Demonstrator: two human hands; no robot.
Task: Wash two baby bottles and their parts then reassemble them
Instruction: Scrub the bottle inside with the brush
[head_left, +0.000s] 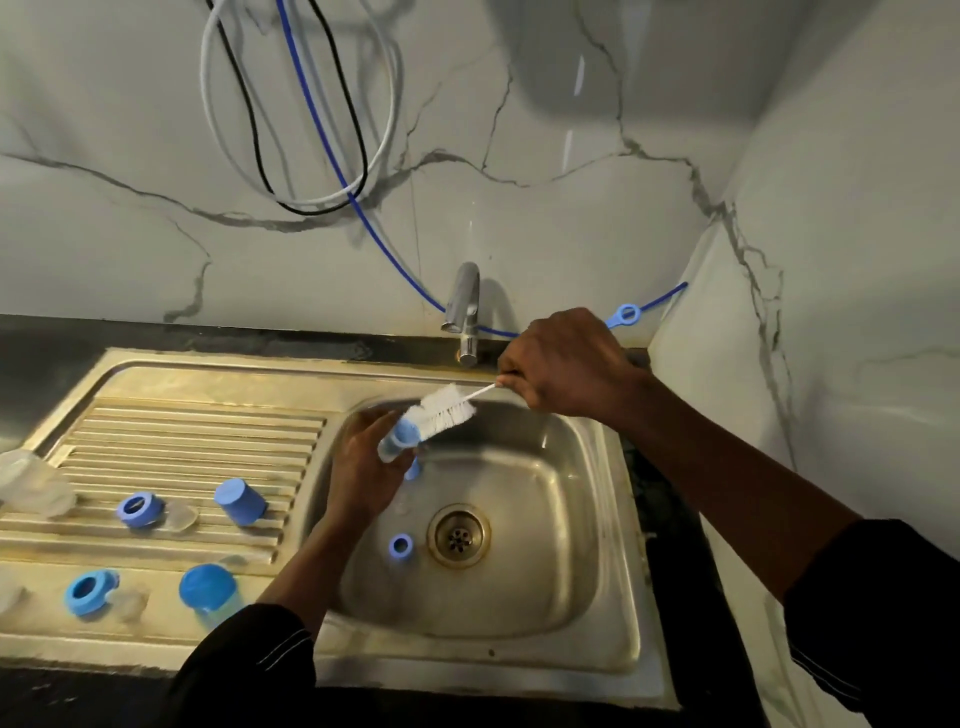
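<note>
Setting: head view down onto a steel sink (524, 618), with a ribbed drainboard (197, 441) to its left and a tap (465, 306) at the back wall; no stream of water visible.
Left hand (363, 470): curled round a small blue-and-clear bottle part (399, 440), held over the back left of the basin; exact kind of part hard to tell.
Right hand (566, 364): clenched on the thin handle of a white brush (441, 411), raised above the basin's back rim.
Contact: bristle head touching the blue top of the held part, slanting down from right to left.
Step in hand: by judgement, scrubbing this one part.
Doing it well: turn the part slowly in the left hand, work the bristles into its opening and rim, grip firmly since wet plastic slips, keep it over the basin.
Waiting parts: blue ring (400, 545) in the basin beside the drain (458, 535); two more rings and two blue caps on the drainboard, with blurred clear pieces beside them.
Progress: nothing reassembled yet.
</note>
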